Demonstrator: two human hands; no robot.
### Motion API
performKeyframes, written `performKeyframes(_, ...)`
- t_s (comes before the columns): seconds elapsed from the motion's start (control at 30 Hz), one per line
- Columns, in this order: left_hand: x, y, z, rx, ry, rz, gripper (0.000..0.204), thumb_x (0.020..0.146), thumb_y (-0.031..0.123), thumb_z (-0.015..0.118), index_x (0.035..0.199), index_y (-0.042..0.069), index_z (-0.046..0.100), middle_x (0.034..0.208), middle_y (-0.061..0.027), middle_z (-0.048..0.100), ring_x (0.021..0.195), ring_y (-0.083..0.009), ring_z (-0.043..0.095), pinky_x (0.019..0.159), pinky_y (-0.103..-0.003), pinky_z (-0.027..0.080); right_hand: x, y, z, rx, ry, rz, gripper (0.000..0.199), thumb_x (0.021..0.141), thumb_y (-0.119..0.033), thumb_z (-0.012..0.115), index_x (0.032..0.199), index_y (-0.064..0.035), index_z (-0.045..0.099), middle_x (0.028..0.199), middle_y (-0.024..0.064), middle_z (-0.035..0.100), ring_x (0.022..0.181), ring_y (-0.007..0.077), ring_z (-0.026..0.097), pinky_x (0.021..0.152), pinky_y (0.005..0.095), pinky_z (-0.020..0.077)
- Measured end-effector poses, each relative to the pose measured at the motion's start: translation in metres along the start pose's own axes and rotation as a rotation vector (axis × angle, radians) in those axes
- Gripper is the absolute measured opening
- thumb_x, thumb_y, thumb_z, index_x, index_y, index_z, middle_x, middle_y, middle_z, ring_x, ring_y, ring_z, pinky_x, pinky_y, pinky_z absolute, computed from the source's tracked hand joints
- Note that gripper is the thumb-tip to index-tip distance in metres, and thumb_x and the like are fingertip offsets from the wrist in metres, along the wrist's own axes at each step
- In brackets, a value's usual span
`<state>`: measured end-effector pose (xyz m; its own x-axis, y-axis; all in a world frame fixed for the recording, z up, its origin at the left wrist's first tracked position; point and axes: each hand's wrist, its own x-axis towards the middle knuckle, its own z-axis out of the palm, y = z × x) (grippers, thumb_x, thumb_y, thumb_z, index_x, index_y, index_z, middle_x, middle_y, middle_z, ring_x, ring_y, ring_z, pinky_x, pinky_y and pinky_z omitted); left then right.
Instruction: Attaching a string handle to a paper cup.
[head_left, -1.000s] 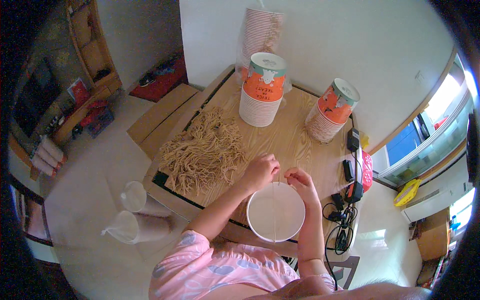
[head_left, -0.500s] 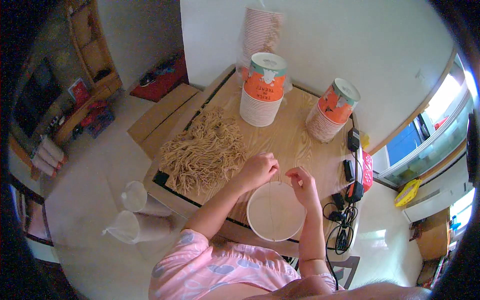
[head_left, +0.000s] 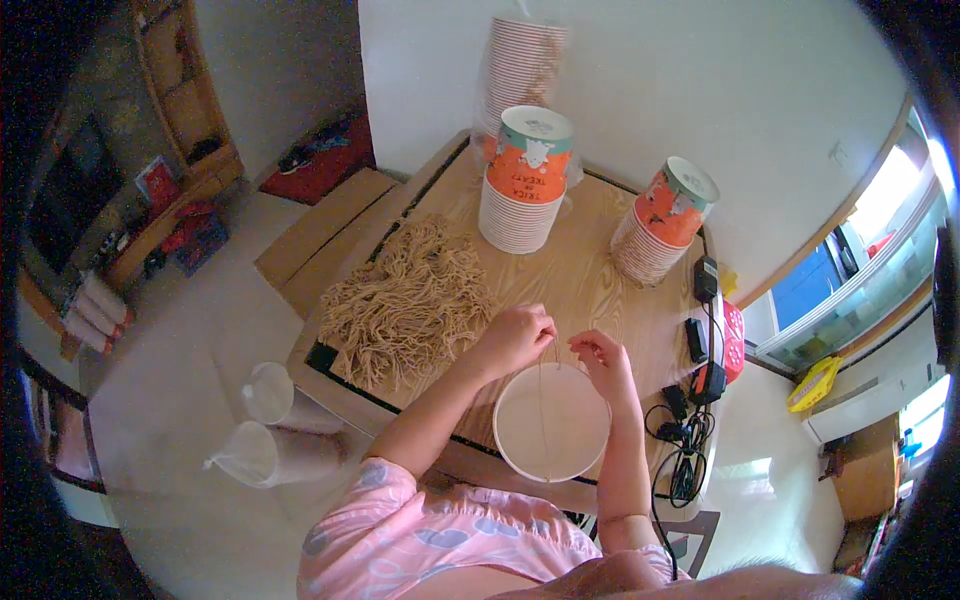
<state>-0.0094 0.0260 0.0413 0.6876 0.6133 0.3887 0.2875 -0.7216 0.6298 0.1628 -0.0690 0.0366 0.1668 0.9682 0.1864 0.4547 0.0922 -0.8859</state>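
Observation:
A round white paper bucket (head_left: 575, 425) sits at the table's near edge with its open mouth facing up toward me. A thin tan cord (head_left: 542, 405) runs across that mouth to its far rim. Just beyond the rim, my left hand (head_left: 520, 335) pinches the cord between thumb and fingers. Close to its right, my right hand (head_left: 603, 362) has its fingertips curled together by the same rim; whatever is between them is too small to make out. Left of my left hand lies a tangled heap of tan cords (head_left: 405, 300).
Upside-down stacks of orange and green paper buckets, one in the middle (head_left: 525, 185) and one at right (head_left: 662, 225), stand on the wooden table. Behind is a tall bagged stack (head_left: 520, 70). Black adapters and cables (head_left: 688, 450) line the right edge. Bagged stacks (head_left: 265, 455) lie on the floor.
My right hand has shifted very slightly up and toward the left hand at the bucket's far rim. The bucket and the rest stay in place.

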Motion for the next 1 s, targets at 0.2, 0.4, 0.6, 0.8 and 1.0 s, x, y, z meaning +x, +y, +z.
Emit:
performKeyframes(0.2,0.000,0.002,0.003,0.029,0.064,0.033,0.007,0.075,0.011,0.063,0.076,0.004,0.064,0.079,-0.0103,0.059,0.079,-0.0276,0.059,0.072,-0.037,0.048,0.007,0.000,0.002,0.161,-0.180,0.237,0.014,0.087,-0.012,0.054,0.092,-0.0017,0.063,0.080,0.0016,0.063,0.073,0.0091,0.055,0.065,0.0228,0.0451)
performKeyframes(0.4,0.000,0.000,0.007,0.011,0.093,0.078,0.007,0.075,0.011,0.064,0.076,0.004,0.064,0.077,-0.0103,0.059,0.077,-0.0268,0.060,0.070,-0.037,0.048,0.008,-0.008,0.005,0.226,-0.187,0.327,0.012,0.084,-0.013,0.057,0.086,-0.0019,0.062,0.074,-0.0006,0.060,0.067,0.0071,0.053,0.060,0.0212,0.0424)
performKeyframes(0.6,-0.001,-0.003,0.009,-0.046,0.092,0.015,0.008,0.075,0.009,0.063,0.080,0.004,0.066,0.079,-0.0107,0.060,0.076,-0.0266,0.060,0.070,-0.036,0.048,0.009,0.008,0.005,0.270,-0.133,0.311,0.010,0.083,-0.011,0.057,0.084,-0.0015,0.061,0.073,-0.0003,0.059,0.066,0.0070,0.053,0.059,0.0211,0.0421)
performKeyframes(0.8,-0.001,-0.002,0.010,-0.068,0.109,0.054,0.009,0.075,0.010,0.061,0.080,0.006,0.067,0.078,-0.0099,0.060,0.077,-0.0267,0.059,0.070,-0.037,0.048,0.011,0.010,0.006,0.241,-0.149,0.290,0.012,0.084,-0.012,0.056,0.084,-0.0006,0.062,0.073,0.0006,0.060,0.066,0.0082,0.053,0.060,0.0228,0.0435)
performKeyframes(1.0,-0.002,-0.003,0.011,-0.159,0.067,-0.010,0.009,0.076,0.008,0.065,0.084,0.003,0.067,0.081,-0.0102,0.061,0.077,-0.0251,0.061,0.070,-0.033,0.049,0.011,0.020,0.005,0.312,-0.132,0.243,0.013,0.085,-0.012,0.056,0.082,-0.0006,0.061,0.071,-0.0005,0.058,0.065,0.0079,0.052,0.058,0.0229,0.0422)
